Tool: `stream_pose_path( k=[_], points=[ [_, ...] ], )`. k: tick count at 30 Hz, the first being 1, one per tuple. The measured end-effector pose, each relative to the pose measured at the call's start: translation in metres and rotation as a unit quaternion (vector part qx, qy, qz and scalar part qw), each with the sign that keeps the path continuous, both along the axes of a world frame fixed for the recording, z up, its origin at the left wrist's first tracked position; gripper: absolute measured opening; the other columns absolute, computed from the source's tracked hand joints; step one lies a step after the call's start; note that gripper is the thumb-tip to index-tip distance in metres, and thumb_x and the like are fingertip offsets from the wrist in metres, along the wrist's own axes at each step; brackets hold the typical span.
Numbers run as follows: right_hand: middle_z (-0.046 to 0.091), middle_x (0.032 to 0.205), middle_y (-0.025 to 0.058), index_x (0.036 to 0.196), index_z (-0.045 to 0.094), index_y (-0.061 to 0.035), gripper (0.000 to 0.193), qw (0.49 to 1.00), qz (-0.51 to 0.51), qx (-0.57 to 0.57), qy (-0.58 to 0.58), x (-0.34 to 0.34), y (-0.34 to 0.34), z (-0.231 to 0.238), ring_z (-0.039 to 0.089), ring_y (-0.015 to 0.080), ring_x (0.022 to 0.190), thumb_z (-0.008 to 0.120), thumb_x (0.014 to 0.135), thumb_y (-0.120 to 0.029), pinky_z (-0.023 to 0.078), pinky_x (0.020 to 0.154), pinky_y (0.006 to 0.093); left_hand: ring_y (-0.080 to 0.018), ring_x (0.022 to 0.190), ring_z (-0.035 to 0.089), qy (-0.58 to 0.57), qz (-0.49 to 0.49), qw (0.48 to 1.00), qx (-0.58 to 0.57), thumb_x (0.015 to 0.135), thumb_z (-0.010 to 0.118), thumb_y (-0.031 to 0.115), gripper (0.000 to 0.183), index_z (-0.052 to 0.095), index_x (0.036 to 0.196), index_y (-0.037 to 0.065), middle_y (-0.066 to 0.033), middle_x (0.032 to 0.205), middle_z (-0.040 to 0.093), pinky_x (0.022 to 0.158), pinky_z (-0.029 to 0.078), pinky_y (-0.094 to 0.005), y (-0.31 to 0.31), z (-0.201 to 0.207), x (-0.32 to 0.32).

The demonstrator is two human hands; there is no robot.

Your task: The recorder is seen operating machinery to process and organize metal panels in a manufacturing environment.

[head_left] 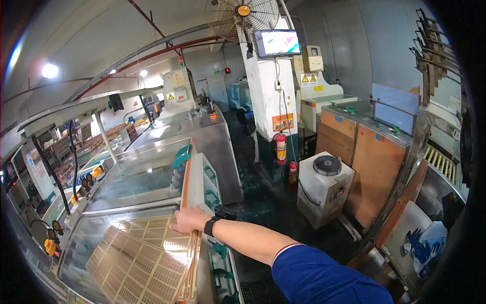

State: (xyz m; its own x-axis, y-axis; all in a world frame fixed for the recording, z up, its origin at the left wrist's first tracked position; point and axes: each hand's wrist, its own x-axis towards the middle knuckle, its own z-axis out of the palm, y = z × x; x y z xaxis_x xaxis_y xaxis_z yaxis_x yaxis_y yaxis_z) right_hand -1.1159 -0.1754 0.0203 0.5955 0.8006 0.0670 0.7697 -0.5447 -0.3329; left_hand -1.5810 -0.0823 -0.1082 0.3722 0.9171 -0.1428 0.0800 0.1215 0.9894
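My right hand point(190, 220) reaches in from the lower right, with a dark band on the wrist. Its fingers are bent and closed on the upper right edge of a circuit board panel point(157, 230), copper-coloured with a pale grid. Another gridded panel point(126, 268) overlaps it at an angle, nearer to me. Both rest on the glossy top of a long machine point(81, 248). The fingertips are partly hidden, so how many panels they grip cannot be told. My left hand is out of view.
Green handles point(181, 156) stand along the machine's right side. Beyond the dark aisle are a fire extinguisher point(280, 148), a white box unit with a round fan point(324, 187) and wooden-sided cabinets point(377, 172). Blue gloves point(422, 248) lie at the lower right. Dials point(56, 226) line the left.
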Motion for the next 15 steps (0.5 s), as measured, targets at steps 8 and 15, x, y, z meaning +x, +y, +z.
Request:
stream_pose_path(
  k=[8,15],
  points=[
    [0.069,0.109,0.0224,0.113,0.065,0.0001,0.063,1.0,0.001,0.018,-0.022,0.003,-0.001,-0.005,0.066,0.0401,0.103,0.049,0.091,-0.057,0.05,0.088,0.0504,-0.0346,0.139,0.039,-0.15,0.033,0.988,-0.015,0.086,0.06,-0.003,0.066,0.032,0.145,-0.003,-0.0248,0.148,0.039,0.116,0.032,-0.0515,0.006,-0.019,0.001],
    [0.07,0.106,0.0225,0.111,0.066,0.0008,0.063,0.999,-0.002,0.024,-0.025,0.002,-0.002,-0.005,0.067,0.04,0.1,0.049,0.091,-0.056,0.051,0.087,0.0494,-0.0354,0.14,0.037,-0.145,-0.007,0.986,0.078,0.09,0.062,0.008,0.063,0.033,0.146,0.0,-0.0217,0.148,0.041,0.113,0.036,-0.0525,0.018,-0.043,-0.01]
  ],
)
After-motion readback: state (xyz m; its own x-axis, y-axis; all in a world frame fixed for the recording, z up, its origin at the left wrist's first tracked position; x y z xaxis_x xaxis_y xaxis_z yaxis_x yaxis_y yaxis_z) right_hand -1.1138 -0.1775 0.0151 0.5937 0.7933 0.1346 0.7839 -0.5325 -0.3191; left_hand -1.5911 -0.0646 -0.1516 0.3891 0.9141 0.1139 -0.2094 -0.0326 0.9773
